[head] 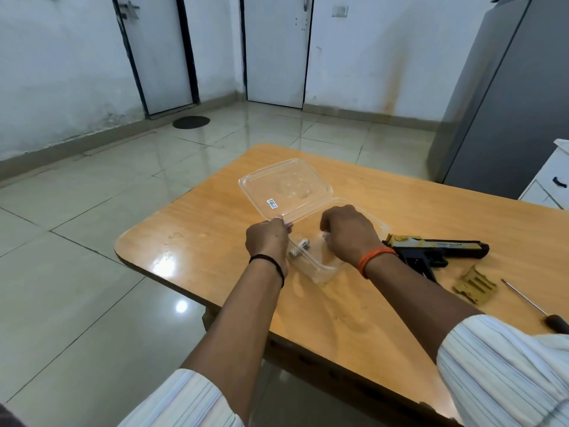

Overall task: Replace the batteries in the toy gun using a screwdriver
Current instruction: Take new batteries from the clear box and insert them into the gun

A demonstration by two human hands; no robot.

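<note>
A clear plastic clamshell box lies open on the wooden table, its lid tilted up at the back. My left hand pinches the lid's near corner. My right hand reaches into the box tray, fingers curled down; what they hold is hidden. White batteries lie in the tray between my hands. The black and gold toy gun lies on its side to the right. Its gold battery cover sits off the gun, nearer me. The screwdriver lies at the far right.
The table's left and near edges drop to a tiled floor. A grey cabinet and a white drawer unit stand at the right, behind the table.
</note>
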